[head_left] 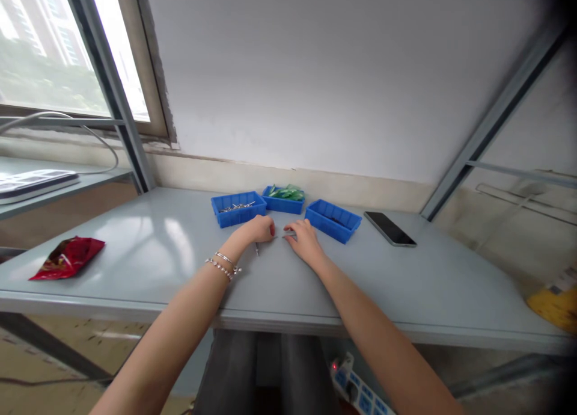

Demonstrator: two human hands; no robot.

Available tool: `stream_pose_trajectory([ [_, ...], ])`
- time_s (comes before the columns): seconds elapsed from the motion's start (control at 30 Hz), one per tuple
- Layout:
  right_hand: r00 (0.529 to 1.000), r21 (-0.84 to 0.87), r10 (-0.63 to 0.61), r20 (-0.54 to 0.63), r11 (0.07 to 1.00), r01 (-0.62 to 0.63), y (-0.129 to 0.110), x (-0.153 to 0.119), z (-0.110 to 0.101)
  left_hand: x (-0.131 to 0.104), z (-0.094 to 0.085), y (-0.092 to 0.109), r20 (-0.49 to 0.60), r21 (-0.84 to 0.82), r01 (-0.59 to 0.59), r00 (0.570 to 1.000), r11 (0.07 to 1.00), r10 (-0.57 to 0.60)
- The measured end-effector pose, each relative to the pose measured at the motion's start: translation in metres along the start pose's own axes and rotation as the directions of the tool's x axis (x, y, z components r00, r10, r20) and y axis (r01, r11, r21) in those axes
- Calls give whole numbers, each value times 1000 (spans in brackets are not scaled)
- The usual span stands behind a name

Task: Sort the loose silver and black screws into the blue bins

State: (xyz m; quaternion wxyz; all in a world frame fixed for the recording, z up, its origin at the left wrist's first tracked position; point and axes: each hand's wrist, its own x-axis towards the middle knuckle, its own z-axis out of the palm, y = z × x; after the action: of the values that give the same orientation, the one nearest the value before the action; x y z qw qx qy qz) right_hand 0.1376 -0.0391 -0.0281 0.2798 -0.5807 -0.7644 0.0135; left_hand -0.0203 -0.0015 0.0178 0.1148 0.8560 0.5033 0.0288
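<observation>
Both hands are low over the middle of the grey table, a small gap apart. My left hand [261, 228] has its fingers bent together, near the left blue bin [238, 216] of thin metal pieces; what it grips is too small to name. A small metal piece [257, 249] lies on the table just below it. My right hand [303, 236] is pinched round a small thin greyish piece I cannot make out, beside the right blue bin [340, 230] with small dark parts. Behind the hands stands the middle blue bin [283, 205], holding green items [288, 192].
A black phone [390, 229] lies right of the bins. On the left of the table [148, 252] is a red packet [70, 258]. Slanting metal posts stand at both sides, and a wall runs behind. A power strip [360, 394] is below the front edge.
</observation>
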Motion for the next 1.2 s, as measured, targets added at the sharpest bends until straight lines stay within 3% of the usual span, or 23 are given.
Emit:
stream_pose_trajectory([
  [0.1,996,-63,88,-26,994,-90,2,0,2,3,7,1,-64,-16,-61,996,998,60],
  [0.33,990,-60,139,12,989,-138,6,1,5,6,15,0,-127,-34,-164,979,986,158],
  [0.6,993,-36,115,-11,993,-116,9,2,8,10,20,-2,-167,-57,-185,971,981,174],
  [0.9,995,52,37,-92,998,-32,11,4,5,8,12,4,-232,-153,-228,954,962,189],
  [1.2,983,186,17,-182,982,17,15,6,1,9,10,8,-370,-164,-272,908,948,196],
])
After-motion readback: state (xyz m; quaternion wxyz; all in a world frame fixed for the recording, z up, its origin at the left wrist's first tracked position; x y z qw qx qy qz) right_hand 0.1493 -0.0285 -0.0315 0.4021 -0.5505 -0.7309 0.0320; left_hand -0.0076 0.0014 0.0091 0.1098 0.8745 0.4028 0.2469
